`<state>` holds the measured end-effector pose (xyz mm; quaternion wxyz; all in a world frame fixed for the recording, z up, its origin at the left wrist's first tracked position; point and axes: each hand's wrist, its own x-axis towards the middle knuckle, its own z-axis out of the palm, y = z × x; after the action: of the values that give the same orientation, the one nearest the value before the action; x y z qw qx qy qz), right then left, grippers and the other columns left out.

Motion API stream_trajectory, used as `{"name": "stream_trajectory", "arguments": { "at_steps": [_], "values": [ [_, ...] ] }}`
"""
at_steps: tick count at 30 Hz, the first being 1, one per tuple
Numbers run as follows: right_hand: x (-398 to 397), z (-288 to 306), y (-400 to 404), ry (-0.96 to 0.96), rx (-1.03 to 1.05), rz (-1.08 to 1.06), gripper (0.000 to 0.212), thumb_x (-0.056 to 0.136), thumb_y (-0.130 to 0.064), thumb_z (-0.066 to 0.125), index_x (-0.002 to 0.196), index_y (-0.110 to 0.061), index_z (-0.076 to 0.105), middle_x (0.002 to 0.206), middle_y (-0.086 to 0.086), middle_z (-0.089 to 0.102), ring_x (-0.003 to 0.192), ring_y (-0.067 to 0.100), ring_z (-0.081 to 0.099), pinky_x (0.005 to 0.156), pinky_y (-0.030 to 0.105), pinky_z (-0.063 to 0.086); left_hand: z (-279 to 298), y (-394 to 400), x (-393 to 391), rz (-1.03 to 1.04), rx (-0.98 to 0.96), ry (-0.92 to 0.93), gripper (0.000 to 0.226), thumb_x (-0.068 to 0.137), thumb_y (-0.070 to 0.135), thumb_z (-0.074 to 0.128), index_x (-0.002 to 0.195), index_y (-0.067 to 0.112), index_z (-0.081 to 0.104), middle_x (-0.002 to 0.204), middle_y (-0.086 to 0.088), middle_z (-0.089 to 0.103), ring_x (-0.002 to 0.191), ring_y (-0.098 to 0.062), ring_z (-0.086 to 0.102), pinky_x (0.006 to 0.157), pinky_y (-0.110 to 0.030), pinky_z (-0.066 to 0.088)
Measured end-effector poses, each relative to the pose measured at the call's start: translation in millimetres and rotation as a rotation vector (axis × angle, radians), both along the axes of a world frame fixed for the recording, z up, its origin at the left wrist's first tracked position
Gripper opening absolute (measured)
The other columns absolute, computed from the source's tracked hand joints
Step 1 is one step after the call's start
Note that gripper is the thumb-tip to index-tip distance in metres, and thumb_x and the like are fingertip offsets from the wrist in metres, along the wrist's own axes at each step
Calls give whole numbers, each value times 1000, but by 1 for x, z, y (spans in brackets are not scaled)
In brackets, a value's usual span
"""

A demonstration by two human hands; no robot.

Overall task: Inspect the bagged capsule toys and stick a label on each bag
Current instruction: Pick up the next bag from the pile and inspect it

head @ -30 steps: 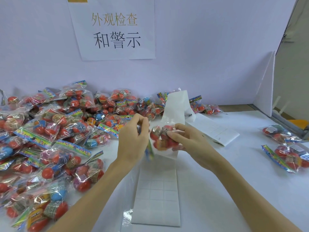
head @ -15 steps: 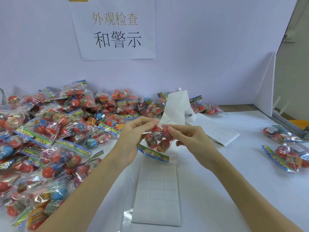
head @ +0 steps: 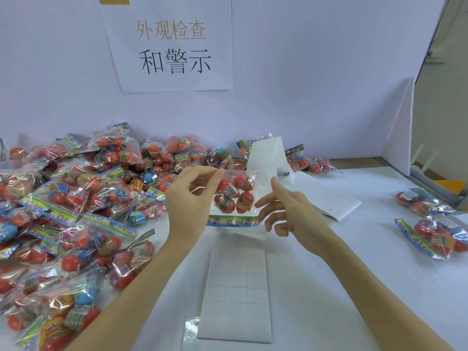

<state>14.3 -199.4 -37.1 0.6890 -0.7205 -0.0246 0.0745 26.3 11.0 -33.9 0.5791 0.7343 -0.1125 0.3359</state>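
Since half a second ago, our right hand [head: 283, 211] has let go of the bag [head: 234, 196] and hangs relaxed just beside it. Our left hand [head: 188, 196] pinches its top edge, header strip lowest, above the label sheet [head: 235, 295] lying on the surface [head: 354, 274].

A clear bag of capsule toys [head: 234, 196] hangs upside down above the surface, its rainbow header strip at the bottom, with red capsules bunched inside. Below it a white label sheet [head: 236, 292] lies flat, scored into a grid of small rectangles. A large heap of unlabelled bags [head: 76, 206] covers the left side; two finished bags [head: 430, 219] lie at far right.
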Motion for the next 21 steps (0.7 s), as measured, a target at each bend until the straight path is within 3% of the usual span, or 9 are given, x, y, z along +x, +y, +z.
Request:
{"name": "stream_trajectory", "arguments": {
  "at_steps": [2, 4, 7, 10, 13, 16, 18, 21],
  "values": [
    [0, 0, -2, 137, 86, 132, 86, 94, -81, 39, 98, -2, 73, 94, 28, 76, 71, 35, 74, 45, 25, 46, 3, -3, -5, -40, 78, -98, 6, 94, 11, 76, 97, 16, 77, 92, -2, 72, 85, -17, 70, 76, -21, 54],
    [1, -1, -3, 158, 171, 246, 80, 97, -76, 40, 108, -5, 75, 106, 31, 74, 91, 43, 76, 58, 29, 57, 5, -10, -10, -150, 139, -129, 6, 93, 9, 76, 96, 14, 76, 94, -4, 70, 88, -18, 69, 79, -21, 55],
    [4, -3, -1, 83, 323, 234, 43, 100, -45, 63, 121, -9, 75, 119, 24, 73, 107, 40, 74, 80, 34, 62, 4, -16, -14, -263, 289, -156, 5, 90, 10, 79, 93, 6, 78, 98, -5, 68, 97, -16, 67, 88, -25, 52],
    [9, -5, -4, 7, 466, 95, 53, 89, -20, 77, 139, -13, 60, 118, 15, 75, 97, 26, 75, 82, 28, 59, 3, -14, -14, -281, 343, -106, 6, 91, 8, 79, 98, 9, 78, 107, -3, 66, 110, -18, 64, 99, -30, 48],
    [9, -4, -7, -69, 383, 31, 65, 83, -9, 82, 142, -22, 56, 110, 6, 75, 86, 19, 68, 80, 29, 54, 2, -14, -13, -224, 329, -62, 29, 94, 13, 76, 122, 13, 68, 125, -1, 58, 125, -16, 55, 106, -26, 43],
    [7, -5, -4, -92, 266, 79, 53, 89, 0, 75, 137, -19, 63, 117, 4, 75, 85, 19, 66, 79, 28, 50, 2, -13, -8, -180, 211, 107, 58, 91, 35, 76, 142, 21, 53, 135, 9, 51, 130, -4, 51, 101, -15, 42],
    [5, -6, -2, -105, 234, 134, 47, 90, 3, 75, 133, -15, 66, 119, 12, 73, 88, 20, 66, 80, 26, 50, 1, -10, -4, -225, 144, 277, 67, 84, 53, 72, 142, 28, 51, 131, 15, 59, 122, 5, 56, 95, -11, 44],
    [3, -5, -1, -117, 231, 156, 48, 86, -2, 80, 130, -17, 68, 118, 18, 72, 92, 20, 67, 85, 26, 53, -4, -8, 0, -258, 121, 382, 52, 87, 53, 71, 132, 30, 62, 114, 15, 72, 106, -4, 68, 89, -19, 52]
  ]
}}
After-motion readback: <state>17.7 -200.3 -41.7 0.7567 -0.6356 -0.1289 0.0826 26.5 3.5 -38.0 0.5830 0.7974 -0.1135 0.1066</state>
